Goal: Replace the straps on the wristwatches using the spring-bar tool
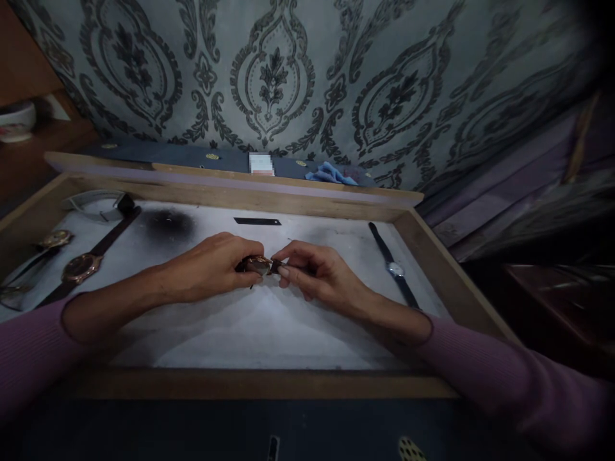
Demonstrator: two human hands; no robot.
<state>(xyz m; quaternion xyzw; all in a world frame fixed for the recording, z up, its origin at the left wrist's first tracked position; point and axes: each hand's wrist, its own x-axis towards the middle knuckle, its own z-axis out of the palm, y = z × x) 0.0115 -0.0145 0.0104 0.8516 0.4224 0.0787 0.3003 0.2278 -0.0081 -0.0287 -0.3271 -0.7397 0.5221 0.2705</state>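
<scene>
Over the middle of the wooden tray (269,384), my left hand (211,266) grips a gold-toned wristwatch (258,264) between thumb and fingers. My right hand (324,272) pinches a dark watch strap (277,266) at the right side of the watch case. Whether strap and case are joined cannot be made out. Part of the watch is covered by my left fingers, and most of the strap lies behind my right fingers. A flat dark blade-like strip (257,221) lies on the white tray bottom beyond my hands.
At the tray's left lie a brown-strapped watch (81,267), a small gold watch (56,239) and a pale-strapped watch (93,200). A black-strapped watch (396,269) lies at right. Behind the raised rim are a blue cloth (331,173) and a small white box (261,163).
</scene>
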